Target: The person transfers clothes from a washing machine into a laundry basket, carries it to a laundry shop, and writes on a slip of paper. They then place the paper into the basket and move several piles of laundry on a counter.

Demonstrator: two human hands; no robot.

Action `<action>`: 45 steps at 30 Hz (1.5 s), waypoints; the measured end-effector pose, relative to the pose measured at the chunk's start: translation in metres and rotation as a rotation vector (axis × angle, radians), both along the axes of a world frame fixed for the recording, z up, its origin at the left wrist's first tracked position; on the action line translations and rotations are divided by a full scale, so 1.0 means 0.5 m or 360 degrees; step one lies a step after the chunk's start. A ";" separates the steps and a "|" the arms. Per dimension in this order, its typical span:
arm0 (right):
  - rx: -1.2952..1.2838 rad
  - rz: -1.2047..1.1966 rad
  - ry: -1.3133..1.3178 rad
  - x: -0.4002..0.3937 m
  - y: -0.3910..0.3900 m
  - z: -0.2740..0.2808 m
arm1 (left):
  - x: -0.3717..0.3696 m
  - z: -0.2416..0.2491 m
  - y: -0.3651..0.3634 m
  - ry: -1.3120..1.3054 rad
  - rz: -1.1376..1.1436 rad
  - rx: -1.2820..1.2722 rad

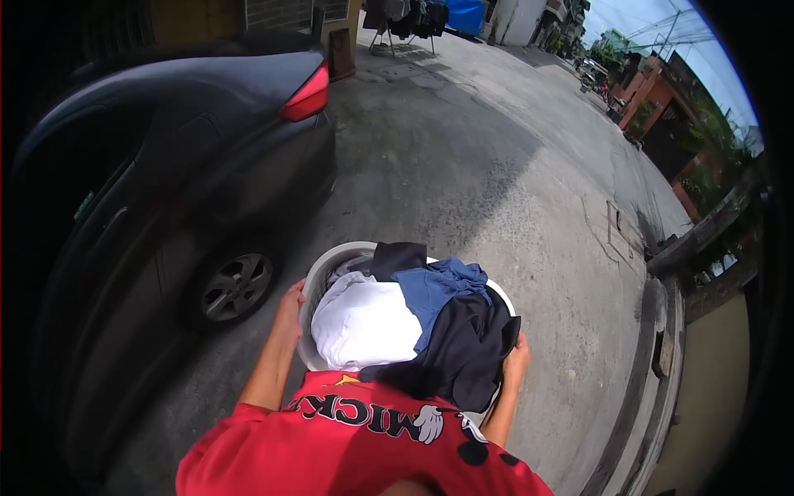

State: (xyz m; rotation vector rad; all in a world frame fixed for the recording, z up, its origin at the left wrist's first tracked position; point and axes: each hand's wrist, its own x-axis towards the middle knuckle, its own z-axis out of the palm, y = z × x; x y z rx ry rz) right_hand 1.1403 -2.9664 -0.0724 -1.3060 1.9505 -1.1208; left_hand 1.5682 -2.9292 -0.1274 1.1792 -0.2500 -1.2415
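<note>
A round white basin (357,248) full of clothes is held against the front of my red shirt. White cloth (368,324) fills its left side, blue cloth (434,291) lies at the middle and back, and black cloth (467,347) covers the right side and hangs over the rim. My left hand (291,310) grips the basin's left rim. On the right side, my right hand (517,360) holds the basin beside the black cloth, its fingers partly hidden.
A dark car (207,157) stands close on the left, its rear wheel (237,287) near my left arm. Concrete road (463,132) stretches ahead. Hanging clothes (405,16) are at the top. A raised kerb (645,388) and a wall run along the right.
</note>
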 end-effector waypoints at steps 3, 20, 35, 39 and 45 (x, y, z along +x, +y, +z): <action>0.0058 -0.0027 0.0048 0.036 -0.161 -0.026 | 0.031 0.018 -0.181 0.0056 0.0000 -0.0020; 0.0071 0.0100 0.0104 0.117 -0.989 -0.025 | 0.102 -0.023 -0.963 -0.0043 -0.0007 0.0049; 0.0005 0.0283 -0.0118 0.381 -1.700 -0.072 | 0.344 0.007 -1.574 0.0047 0.0224 -0.0092; -0.0196 0.0297 -0.0338 0.420 -1.870 -0.119 | 0.409 0.015 -1.749 -0.0007 0.0190 -0.0035; -0.0017 0.0331 -0.0182 0.485 -2.152 -0.133 | 0.453 -0.036 -2.020 0.0022 0.0208 -0.0111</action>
